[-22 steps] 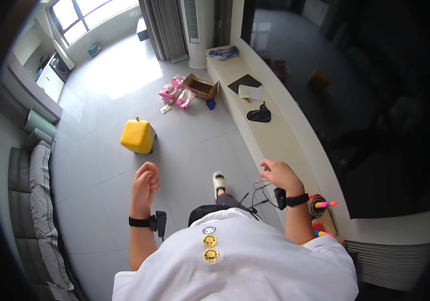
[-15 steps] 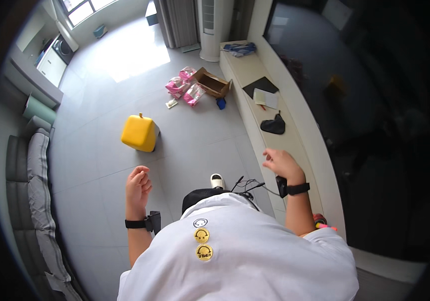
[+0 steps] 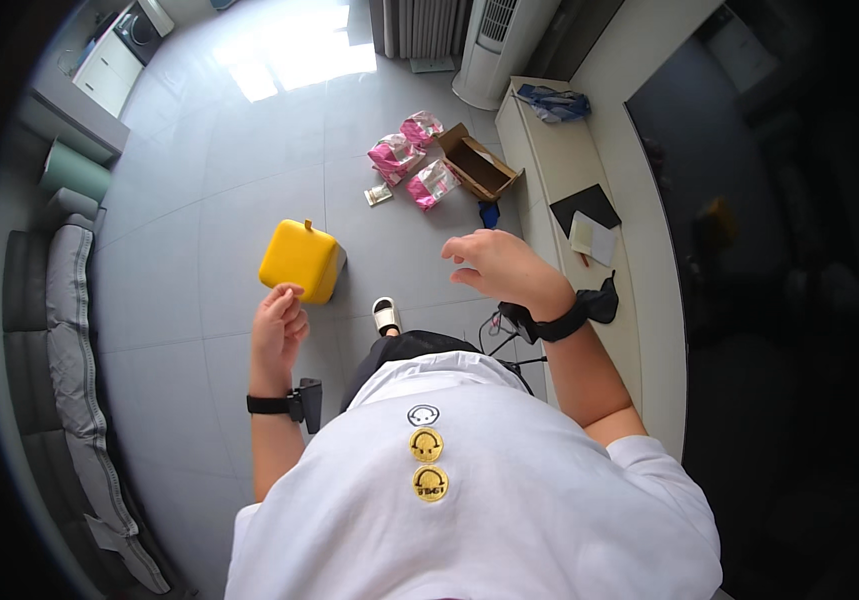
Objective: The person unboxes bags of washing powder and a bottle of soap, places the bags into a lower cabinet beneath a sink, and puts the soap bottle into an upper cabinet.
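Note:
My left hand [image 3: 280,325] is raised with its fingers curled in and shows nothing in its grasp. In the picture it overlaps the lower edge of a yellow-topped, box-shaped thing [image 3: 297,258] with a small tab and grey side, standing on the floor; I see no grip on it. My right hand [image 3: 505,268] hangs in the air at the right, palm down, fingers loosely bent and thumb apart, holding nothing. Beyond it lie an open cardboard box [image 3: 477,165] and several pink-and-white bags [image 3: 396,157]. Each wrist wears a black strap.
A long low cabinet [image 3: 604,290] runs along the right, bearing a black folder [image 3: 585,208], an open notebook [image 3: 592,238] and a blue cloth [image 3: 553,102]. A grey sofa [image 3: 69,300] lines the left. Black cables [image 3: 502,340] hang by my waist. A white floor-standing unit [image 3: 497,55] stands at the back.
My view has shifted, and the bags and box appear nearer. My right hand has moved inward and up, away from over the cabinet. My left hand has risen slightly toward the yellow-topped thing.

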Motion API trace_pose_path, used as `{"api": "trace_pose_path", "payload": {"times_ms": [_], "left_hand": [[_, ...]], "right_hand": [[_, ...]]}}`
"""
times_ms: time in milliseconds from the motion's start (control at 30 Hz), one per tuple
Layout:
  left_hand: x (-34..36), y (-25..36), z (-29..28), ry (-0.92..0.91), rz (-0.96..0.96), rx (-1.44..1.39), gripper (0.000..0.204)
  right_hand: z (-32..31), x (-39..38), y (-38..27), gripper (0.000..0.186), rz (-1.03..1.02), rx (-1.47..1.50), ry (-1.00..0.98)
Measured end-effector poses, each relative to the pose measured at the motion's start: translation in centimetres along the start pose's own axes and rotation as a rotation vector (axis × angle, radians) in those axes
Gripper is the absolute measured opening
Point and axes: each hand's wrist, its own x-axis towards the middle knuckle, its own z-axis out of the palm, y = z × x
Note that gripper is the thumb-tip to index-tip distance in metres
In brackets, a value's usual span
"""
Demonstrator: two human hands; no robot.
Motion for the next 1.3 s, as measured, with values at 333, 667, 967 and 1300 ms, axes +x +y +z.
{"api": "trace_pose_path", "payload": {"times_ms": [333,667,967,1300], "left_hand": [[21.9,11.1,-5.4,-0.074,-0.018,0.03,0.016],[33.3,14.9,-3.4,0.094,-0.018,-0.085,0.015],[43.6,19.9,10.3,0.304,0.021,-0.107,0.015],[59.0,28.5,21.2,0.225,-0.05,0.051,0.014]], "right_hand": [[3.7,21.2,4.1,0.022,0.042,0.056,-0.14],[9.3,41.4,9.5,0.046,-0.28,0.138,-0.86],[1.4,48.3,25.7,0.049,-0.477,0.075,-1.201],[-13.6,53.1,40.5,0.042,-0.338,0.172,-1.147]]}}
